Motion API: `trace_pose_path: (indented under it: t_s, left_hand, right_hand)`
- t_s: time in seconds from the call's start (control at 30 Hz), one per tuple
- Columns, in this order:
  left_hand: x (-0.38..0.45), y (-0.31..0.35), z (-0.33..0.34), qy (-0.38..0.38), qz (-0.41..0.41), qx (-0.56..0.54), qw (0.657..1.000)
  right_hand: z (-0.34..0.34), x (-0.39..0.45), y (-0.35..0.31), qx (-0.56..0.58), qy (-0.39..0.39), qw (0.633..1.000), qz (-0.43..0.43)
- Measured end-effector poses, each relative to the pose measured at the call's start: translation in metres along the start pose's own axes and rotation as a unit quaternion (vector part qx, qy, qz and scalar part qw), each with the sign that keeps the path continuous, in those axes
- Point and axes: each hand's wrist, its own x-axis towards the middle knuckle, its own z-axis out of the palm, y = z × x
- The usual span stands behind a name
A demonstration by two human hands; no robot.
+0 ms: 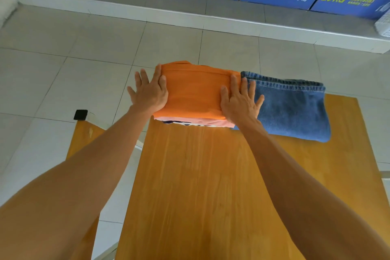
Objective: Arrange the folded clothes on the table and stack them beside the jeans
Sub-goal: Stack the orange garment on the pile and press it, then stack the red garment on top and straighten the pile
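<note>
Nearest you, the wooden surface (202,186) is bare, so nothing looks left to fetch. Beyond it sits the stack: an orange garment (193,93) on top, with pink and dark folded pieces (190,123) showing beneath its near edge. Your left hand (150,93) presses its left side and your right hand (239,101) its right, both flat with fingers spread, clasping nothing. The stack touches the jeans (293,107) on their left. Only squaring up seems left.

Both bare forearms stretch forward toward the table's far edge. The left hand (149,93) lies flat with fingers spread. The right hand (240,101) matches it, palm down.
</note>
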Motion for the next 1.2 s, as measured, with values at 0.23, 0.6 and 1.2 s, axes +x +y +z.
trace_pose_path:
  t_s: [0.23,0.6,1.2]
  left_hand:
    - [-0.084,-0.009,-0.002,0.102,0.026,-0.115,0.988]
    - [-0.327,-0.055,0.057,0.03,0.0,-0.199,0.98]
    - [-0.443,-0.131,0.077,-0.036,-0.263,-0.161,0.951]
  right_hand:
    - [0.002,-0.107,0.013,0.041,0.128,0.991,-0.014]
    - [0.054,-0.297,0.037,0.067,0.041,0.997,0.006]
    - [0.069,-0.421,0.116,0.125,-0.123,0.971,0.163]
